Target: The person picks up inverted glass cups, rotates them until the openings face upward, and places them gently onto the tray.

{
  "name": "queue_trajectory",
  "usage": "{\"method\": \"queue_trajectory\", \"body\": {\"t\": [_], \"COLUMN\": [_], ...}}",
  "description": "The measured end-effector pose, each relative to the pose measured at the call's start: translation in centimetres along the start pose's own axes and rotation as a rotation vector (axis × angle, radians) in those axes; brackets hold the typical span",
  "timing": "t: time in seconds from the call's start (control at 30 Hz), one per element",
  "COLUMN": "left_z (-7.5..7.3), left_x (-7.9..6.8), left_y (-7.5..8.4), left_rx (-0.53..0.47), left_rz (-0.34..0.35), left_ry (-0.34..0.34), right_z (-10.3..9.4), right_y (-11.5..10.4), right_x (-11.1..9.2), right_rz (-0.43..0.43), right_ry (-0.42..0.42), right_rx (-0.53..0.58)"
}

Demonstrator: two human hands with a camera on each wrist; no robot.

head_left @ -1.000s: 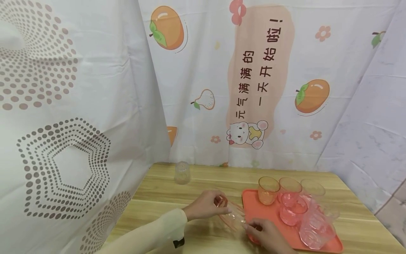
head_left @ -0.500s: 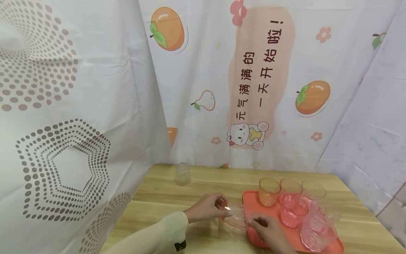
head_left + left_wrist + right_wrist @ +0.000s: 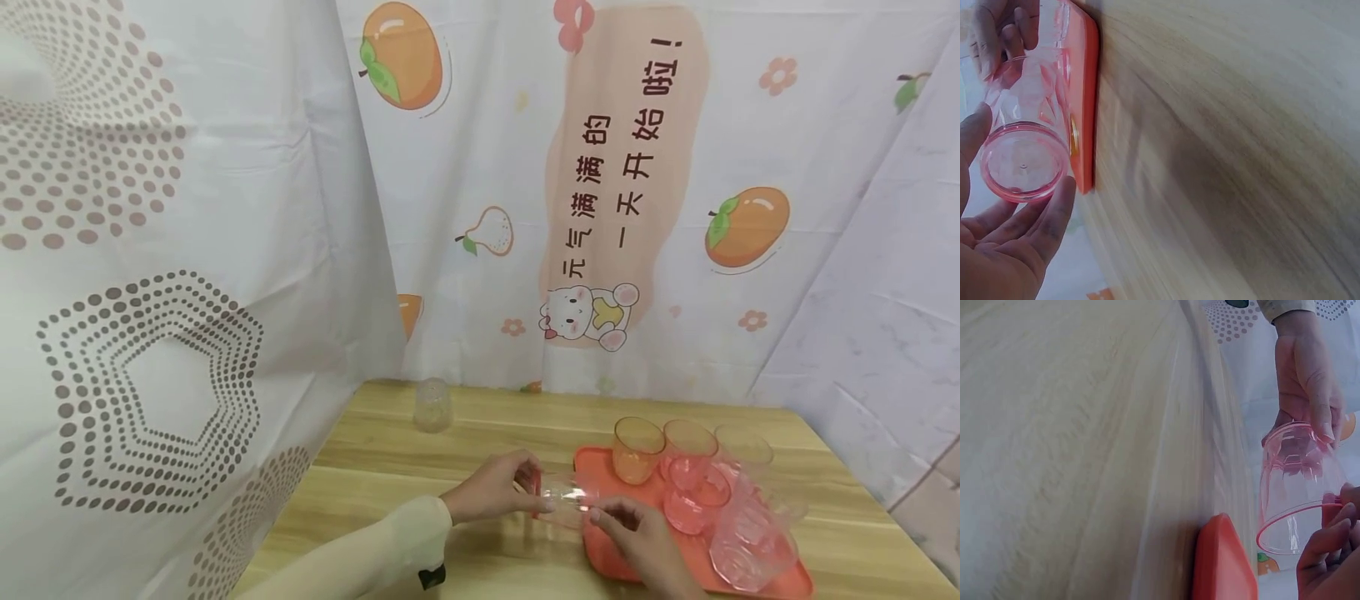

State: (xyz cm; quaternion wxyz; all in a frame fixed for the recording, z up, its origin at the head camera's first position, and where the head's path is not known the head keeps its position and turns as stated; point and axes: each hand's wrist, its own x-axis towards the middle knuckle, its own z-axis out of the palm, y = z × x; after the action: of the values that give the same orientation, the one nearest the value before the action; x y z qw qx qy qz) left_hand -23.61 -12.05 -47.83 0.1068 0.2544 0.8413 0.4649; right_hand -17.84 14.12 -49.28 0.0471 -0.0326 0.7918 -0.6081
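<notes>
A clear, pink-tinted cup [image 3: 562, 498] lies sideways in the air between both hands, over the table by the tray's left edge. My left hand [image 3: 497, 486] grips it around the base, thumb on one side and fingers on the other, as the left wrist view shows. At the opposite end, my right hand [image 3: 636, 533] pinches the rim between thumb and fingers. The right wrist view shows the cup's open mouth [image 3: 1294, 528] towards the right hand, with nothing inside. Beside the hands is the red-orange tray [image 3: 595, 463], bearing several see-through cups.
An orange cup [image 3: 637, 454] stands at the tray's back left corner, with a pink cup [image 3: 696, 507] nearer the middle. A pale pink cup [image 3: 742, 554] leans at the front right. Far left on the wooden table [image 3: 375, 467], a clear cup [image 3: 432, 407] stands upside down.
The held cup has swung from slanting to nearly level, its base now to the left and rim to the right. Both hands have shifted slightly right and keep hold of it.
</notes>
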Motion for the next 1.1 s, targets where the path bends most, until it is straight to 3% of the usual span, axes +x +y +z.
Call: {"method": "queue_trajectory", "body": {"t": [0.2, 0.43, 0.53, 0.67, 1.1], "left_z": [0.9, 1.4, 1.8, 2.3, 5.3], "left_x": [0.1, 0.0, 0.0, 0.0, 0.5], "left_y": [0.0, -0.2, -0.4, -0.5, 0.2], "left_rx": [0.024, 0.058, 0.081, 0.06, -0.012], "left_rz": [-0.029, -0.025, -0.034, -0.035, -0.036], "left_ry": [-0.006, -0.023, -0.014, -0.023, -0.073], "right_z": [-0.3, -1.3, -1.8, -2.4, -3.9], "right_y": [-0.2, -0.3, -0.5, -0.7, -0.8], "right_x": [-0.2, 0.2, 0.5, 0.8, 1.2], "right_rz": [-0.184, -0.606, -0.735, -0.802, -0.876], "right_ry": [0.059, 0.078, 0.087, 0.099, 0.168], "right_rx": [-0.129, -0.337, -0.393, -0.453, -0.651]}}
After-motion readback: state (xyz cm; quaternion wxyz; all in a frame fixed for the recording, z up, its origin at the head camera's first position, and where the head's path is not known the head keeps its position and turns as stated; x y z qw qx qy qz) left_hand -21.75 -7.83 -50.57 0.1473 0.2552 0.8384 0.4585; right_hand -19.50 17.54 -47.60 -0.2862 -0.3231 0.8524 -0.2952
